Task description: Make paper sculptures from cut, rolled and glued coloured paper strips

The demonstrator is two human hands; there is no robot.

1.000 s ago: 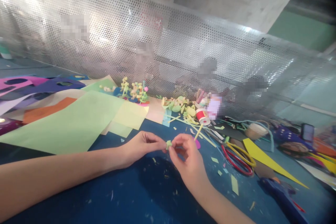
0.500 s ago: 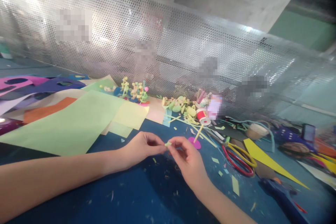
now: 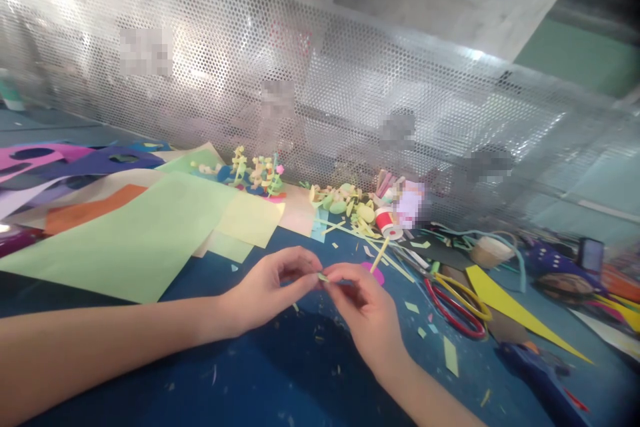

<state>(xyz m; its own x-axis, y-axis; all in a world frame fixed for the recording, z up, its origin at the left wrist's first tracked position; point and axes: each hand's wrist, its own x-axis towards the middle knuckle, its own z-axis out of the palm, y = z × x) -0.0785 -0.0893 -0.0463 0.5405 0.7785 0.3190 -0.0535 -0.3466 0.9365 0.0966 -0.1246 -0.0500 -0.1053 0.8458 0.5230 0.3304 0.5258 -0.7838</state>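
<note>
A tiny pale green piece point(image 3: 323, 277) is pinched between the fingertips of both hands above the blue table. My left hand point(image 3: 273, 287) grips it from the left with thumb and fingers closed. From the other side my right hand point(image 3: 363, 307) holds it too, fingers curled. Just behind the right hand, a pale yellow stick point(image 3: 380, 255) stands tilted on a magenta disc point(image 3: 374, 272), which the hand partly hides. Left of my left hand lie a large light green sheet point(image 3: 150, 233) and a pale yellow sheet point(image 3: 250, 220).
Red-handled scissors point(image 3: 453, 310), a yellow strip point(image 3: 525, 313) and a blue tool point(image 3: 543, 380) lie at the right. Small paper figures point(image 3: 260, 173), yellow-green pieces point(image 3: 345, 200) and a red-and-white roll point(image 3: 387, 223) stand before a perforated metal screen point(image 3: 325, 93). Scraps dot the blue table point(image 3: 225, 373).
The fingertips have come closer together around the green piece, hiding more of it. My left fingers have curled further over it, and my right hand has shifted slightly.
</note>
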